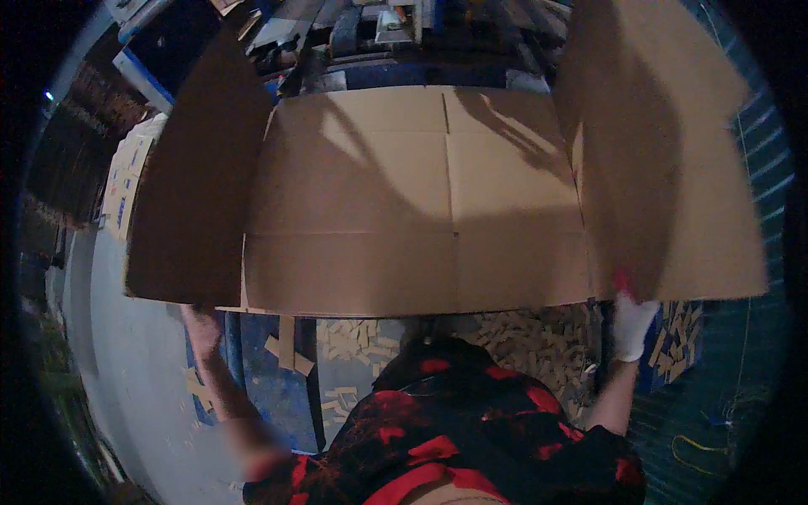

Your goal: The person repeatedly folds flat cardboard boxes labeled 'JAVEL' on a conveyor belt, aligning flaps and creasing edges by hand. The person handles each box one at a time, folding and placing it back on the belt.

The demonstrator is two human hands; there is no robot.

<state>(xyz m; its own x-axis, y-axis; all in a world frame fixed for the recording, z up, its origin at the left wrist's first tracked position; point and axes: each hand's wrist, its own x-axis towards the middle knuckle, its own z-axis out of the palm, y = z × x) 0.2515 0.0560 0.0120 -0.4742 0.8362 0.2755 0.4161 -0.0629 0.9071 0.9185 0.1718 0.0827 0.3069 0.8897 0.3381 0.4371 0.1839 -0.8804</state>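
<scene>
A large creased brown cardboard sheet (pixel 362 185) spreads out before me, with its left flap (pixel 194 194) and right flap (pixel 673 168) angled up at the sides. My left hand (pixel 202 328), bare, holds the near edge below the left flap; its fingers are hidden behind the cardboard. At the near right corner my right hand (pixel 635 324), in a white glove with red on the fingers, grips the edge with red fingertips over the top face. The far edge of the sheet lies by a dark machine (pixel 379 42).
Many small cardboard offcuts (pixel 539 345) litter the floor between me and the sheet. A blue metal panel (pixel 278 396) with cardboard strips stands at the near left. Farther left is a pale stack (pixel 130 177). A yellow cord (pixel 699 446) lies at the lower right.
</scene>
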